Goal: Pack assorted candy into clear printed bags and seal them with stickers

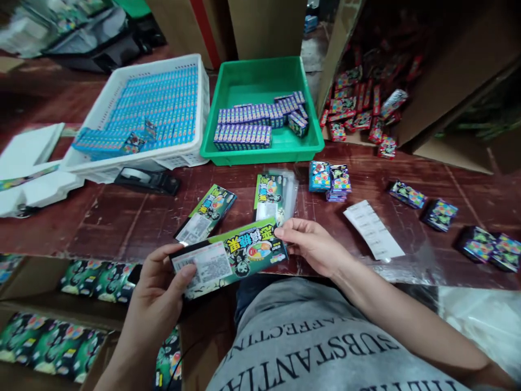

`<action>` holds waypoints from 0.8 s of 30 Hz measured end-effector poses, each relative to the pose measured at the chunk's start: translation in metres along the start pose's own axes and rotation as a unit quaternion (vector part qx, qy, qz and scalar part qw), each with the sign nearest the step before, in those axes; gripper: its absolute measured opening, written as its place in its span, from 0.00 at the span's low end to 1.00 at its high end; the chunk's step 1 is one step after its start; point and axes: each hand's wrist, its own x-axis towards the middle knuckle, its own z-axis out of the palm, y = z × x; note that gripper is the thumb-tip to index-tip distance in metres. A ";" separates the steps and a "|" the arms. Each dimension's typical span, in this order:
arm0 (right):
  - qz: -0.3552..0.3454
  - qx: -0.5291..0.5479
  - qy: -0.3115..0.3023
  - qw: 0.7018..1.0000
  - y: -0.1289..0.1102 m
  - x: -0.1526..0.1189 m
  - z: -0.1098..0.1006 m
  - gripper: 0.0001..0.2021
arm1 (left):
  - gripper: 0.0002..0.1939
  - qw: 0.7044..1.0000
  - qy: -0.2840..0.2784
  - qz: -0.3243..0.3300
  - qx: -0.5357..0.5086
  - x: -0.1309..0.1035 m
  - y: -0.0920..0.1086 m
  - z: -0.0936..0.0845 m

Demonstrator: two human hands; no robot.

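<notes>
My left hand [157, 296] and my right hand [311, 244] hold one long green printed packet [230, 258] flat between them, just above the near edge of the dark red table [101, 217]. The left hand grips its barcode end, the right hand pinches the other end. Two more green packets [205, 212] [271, 195] lie on the table just beyond, the right one on a stack of clear sleeves [290, 193].
A white crate [203, 108] of blue boxes and a green tray [260, 76] of purple boxes stand at the back. Small boxes [329, 182] [439, 214], a white label strip [372, 231], a tape dispenser [148, 179]. Cartons of green packets [95, 279] at lower left.
</notes>
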 end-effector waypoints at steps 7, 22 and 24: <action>0.060 -0.028 -0.186 0.980 -0.001 0.023 0.026 0.31 | 0.30 0.978 -0.006 -0.127 -0.165 -0.006 -0.015 -0.007; -0.245 -0.747 0.027 0.617 -0.073 0.132 -0.015 0.32 | 0.52 0.837 0.236 0.165 0.465 0.080 -0.030 0.019; -0.221 -0.764 0.010 0.606 -0.081 0.144 -0.009 0.39 | 0.58 0.793 0.157 0.199 0.554 0.087 -0.023 0.037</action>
